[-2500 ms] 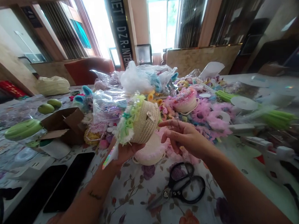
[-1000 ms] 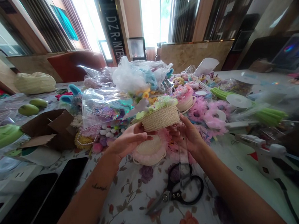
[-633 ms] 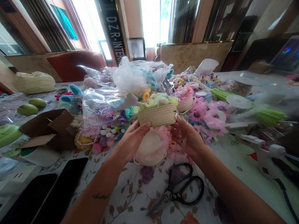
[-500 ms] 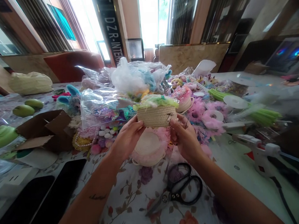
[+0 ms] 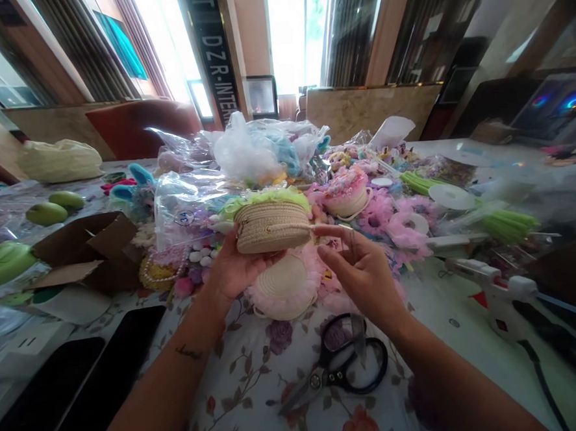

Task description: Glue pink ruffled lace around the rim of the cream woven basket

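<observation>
A small oval woven rope basket [image 5: 273, 228] with ruffled green trim along its top is held up in front of me, tilted so its side faces me. My left hand [image 5: 235, 267] is closed around its left end and underside. At its right end, my right hand [image 5: 362, 263] stretches the index finger out to touch a thin rope loop, with thumb and index apart and the other fingers curled. A clear strip [image 5: 358, 338] shows below that hand; whether it is held cannot be told. Under the basket lies another pale woven basket [image 5: 285, 284] with pink frill.
Black-handled scissors [image 5: 346, 368] lie in front on the flowered cloth. A glue gun [image 5: 502, 293] stands right, phones [image 5: 110, 376] lie left beside a cardboard box [image 5: 90, 253]. Clear bags [image 5: 189, 202], pink trims [image 5: 375, 210] and a pink-trimmed basket [image 5: 348, 195] pile up behind.
The basket has moved left and turned, its underside tipping towards me. My left hand has slid under it. My right hand has let go its pinch and drawn right, index finger extended.
</observation>
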Motion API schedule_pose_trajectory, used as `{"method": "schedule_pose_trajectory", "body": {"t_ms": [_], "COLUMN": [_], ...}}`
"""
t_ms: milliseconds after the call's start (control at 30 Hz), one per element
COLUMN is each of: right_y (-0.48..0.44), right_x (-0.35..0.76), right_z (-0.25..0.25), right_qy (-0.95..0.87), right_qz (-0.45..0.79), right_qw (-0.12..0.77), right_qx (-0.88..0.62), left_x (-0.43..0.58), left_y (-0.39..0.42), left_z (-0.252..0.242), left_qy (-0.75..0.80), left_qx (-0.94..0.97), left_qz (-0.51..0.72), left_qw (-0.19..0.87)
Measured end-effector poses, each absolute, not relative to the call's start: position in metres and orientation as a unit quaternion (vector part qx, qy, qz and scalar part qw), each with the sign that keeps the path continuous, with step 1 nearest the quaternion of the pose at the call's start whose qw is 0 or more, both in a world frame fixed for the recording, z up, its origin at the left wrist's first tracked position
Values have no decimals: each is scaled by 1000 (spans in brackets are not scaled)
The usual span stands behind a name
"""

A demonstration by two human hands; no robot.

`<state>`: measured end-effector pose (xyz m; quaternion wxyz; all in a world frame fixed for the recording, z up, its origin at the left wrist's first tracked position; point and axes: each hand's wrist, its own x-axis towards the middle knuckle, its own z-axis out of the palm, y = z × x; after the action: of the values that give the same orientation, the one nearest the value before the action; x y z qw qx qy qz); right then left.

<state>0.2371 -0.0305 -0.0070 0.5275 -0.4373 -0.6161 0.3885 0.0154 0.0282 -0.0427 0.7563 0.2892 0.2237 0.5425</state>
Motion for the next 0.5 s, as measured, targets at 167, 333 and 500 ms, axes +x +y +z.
{"method": "schedule_pose_trajectory", "body": {"t_ms": [167, 333, 500], "right_y": [-34, -35, -36], "right_x": [244, 244, 246], "right_z": [1, -1, -1], "right_qy": [-722, -791, -778], "right_qz": [256, 263, 313], "right_qw": [547, 484, 482], "right_qx": [-338, -267, -252], "left_x": [22, 26, 20], "left_y": [25, 13, 16], "left_z": [-45, -42, -51], "left_qy": [216, 225, 183], "left_qx": [308, 328, 303], "left_qz": [505, 483, 505], "left_qw": [777, 780, 788]}}
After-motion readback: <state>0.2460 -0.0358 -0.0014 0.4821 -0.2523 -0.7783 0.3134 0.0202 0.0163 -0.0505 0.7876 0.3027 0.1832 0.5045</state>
